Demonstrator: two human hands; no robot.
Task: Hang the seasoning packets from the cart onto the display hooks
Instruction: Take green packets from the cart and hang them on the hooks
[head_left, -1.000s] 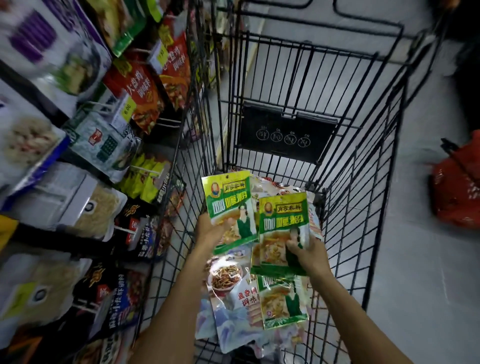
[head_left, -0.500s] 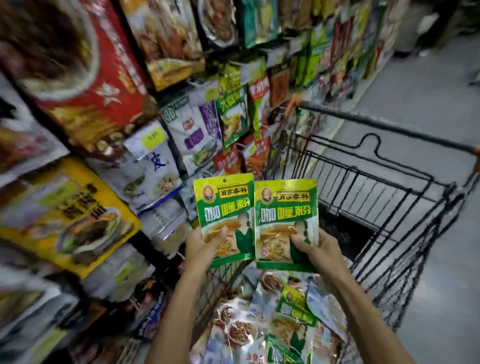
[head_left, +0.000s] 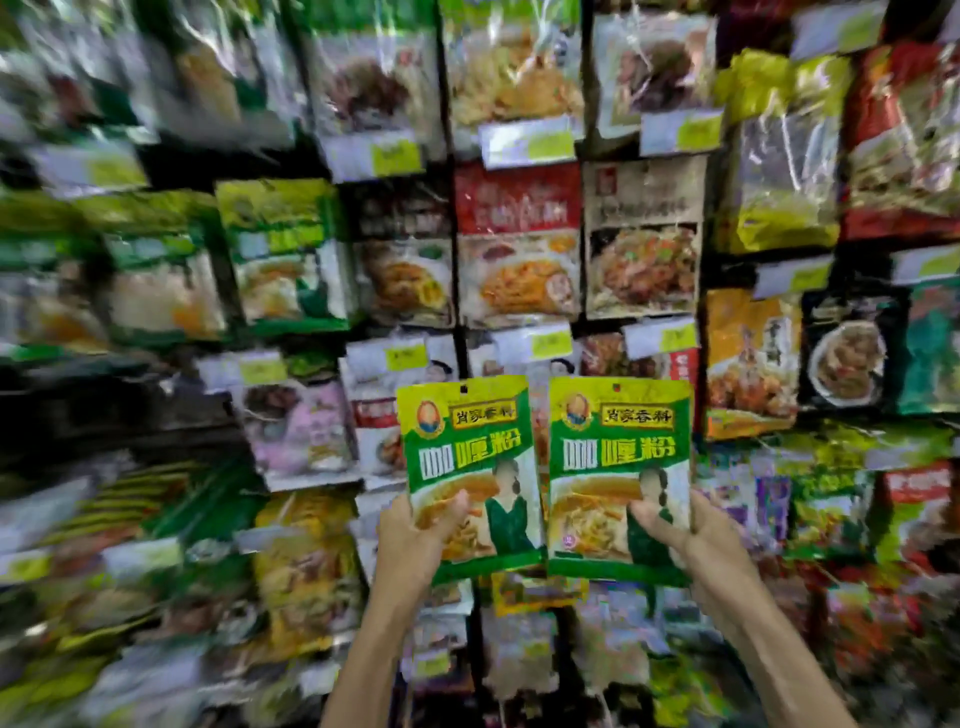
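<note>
Two green seasoning packets are up in front of the rack (head_left: 451, 130), low at 6 o'clock, upright and side by side. The left hand (head_left: 410, 540) clasps the left packet (head_left: 467, 457) and the right hand (head_left: 696, 540) the right packet (head_left: 618, 457), thumbs across the fronts. I'd call this the hook-finding step. A blurred look-alike packet (head_left: 285, 254) hangs at 10 o'clock (likely their row). Next, the punched hole (head_left: 464, 388) must meet a hook tip. Price tags (head_left: 524, 140) and crowded stock hide the hooks.
</note>
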